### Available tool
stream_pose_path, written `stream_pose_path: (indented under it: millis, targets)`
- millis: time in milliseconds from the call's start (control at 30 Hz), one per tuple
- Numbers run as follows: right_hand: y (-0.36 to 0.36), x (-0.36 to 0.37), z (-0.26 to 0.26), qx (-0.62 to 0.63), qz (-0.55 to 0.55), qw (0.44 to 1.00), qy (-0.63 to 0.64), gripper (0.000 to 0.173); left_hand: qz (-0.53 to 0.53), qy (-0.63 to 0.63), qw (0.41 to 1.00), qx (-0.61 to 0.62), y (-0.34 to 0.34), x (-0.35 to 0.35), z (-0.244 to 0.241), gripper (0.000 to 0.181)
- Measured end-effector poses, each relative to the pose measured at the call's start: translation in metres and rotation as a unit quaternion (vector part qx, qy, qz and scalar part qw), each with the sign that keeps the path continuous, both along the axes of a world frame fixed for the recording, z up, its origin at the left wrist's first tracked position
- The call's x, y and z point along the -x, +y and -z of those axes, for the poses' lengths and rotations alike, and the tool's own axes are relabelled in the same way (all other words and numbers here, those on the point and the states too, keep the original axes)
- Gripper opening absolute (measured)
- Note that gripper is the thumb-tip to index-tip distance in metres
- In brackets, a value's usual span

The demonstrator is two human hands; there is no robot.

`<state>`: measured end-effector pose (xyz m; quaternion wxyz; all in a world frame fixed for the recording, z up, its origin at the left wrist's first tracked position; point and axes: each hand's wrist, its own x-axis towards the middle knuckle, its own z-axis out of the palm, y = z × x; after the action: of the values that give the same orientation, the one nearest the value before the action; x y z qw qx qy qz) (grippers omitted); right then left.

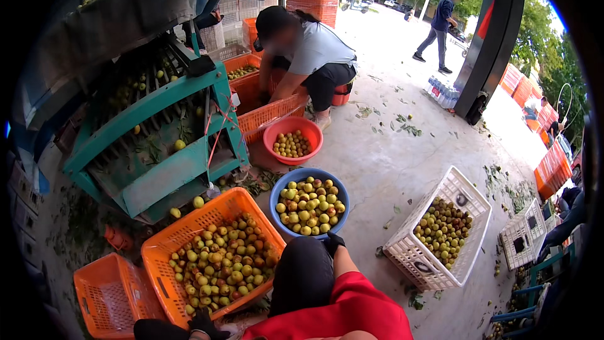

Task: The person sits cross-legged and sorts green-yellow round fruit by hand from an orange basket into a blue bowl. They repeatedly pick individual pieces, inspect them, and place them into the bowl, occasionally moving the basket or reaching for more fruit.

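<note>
My left hand (205, 325), in a black glove, is at the near rim of a large orange plastic crate (158, 269). Inside that crate lies a heap of green and brown jujubes (222, 264). Beyond my bent knee, my black-gloved right hand (334, 242) meets the near rim of a blue plastic basin (272, 203). Its grip is partly hidden by the knee. Yellow-green jujubes (309, 205) fill the basin. What either hand's fingers hold does not show clearly.
A green sorting machine (151, 104) stands left. Ahead, a person (316, 47) crouches over an orange crate (278, 108) beside a red basin (317, 144) of jujubes. A white crate (472, 264) of jujubes is at right, an orange crate (101, 288) at lower left. Leaves litter the floor.
</note>
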<state>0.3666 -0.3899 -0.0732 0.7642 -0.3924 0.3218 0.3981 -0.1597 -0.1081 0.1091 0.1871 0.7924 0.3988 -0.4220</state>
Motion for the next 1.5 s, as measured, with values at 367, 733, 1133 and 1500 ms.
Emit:
stream_pose_path:
  millis: [367, 733, 1133, 1500]
  targets:
    - [-0.224, 0.182, 0.021, 0.210, -0.041, 0.975, 0.058, 0.038, 0.070, 0.010, 0.996, 0.050, -0.011, -0.039, -0.037, 0.123]
    - [-0.309, 0.249, -0.068, 0.518, -0.335, 0.780, -0.107, 0.038, 0.087, -0.054, 0.992, -0.072, 0.001, -0.036, -0.005, 0.044]
    - [-0.019, 0.211, -0.376, 0.330, 0.039, 0.629, -0.703, 0.021, 0.034, -0.003, 0.960, -0.277, 0.023, -0.010, 0.018, 0.022]
    - [0.137, 0.262, -0.221, 0.459, -0.666, 0.078, -0.582, 0.059, -0.007, -0.105, 0.940, -0.324, 0.018, 0.007, 0.008, 0.016]
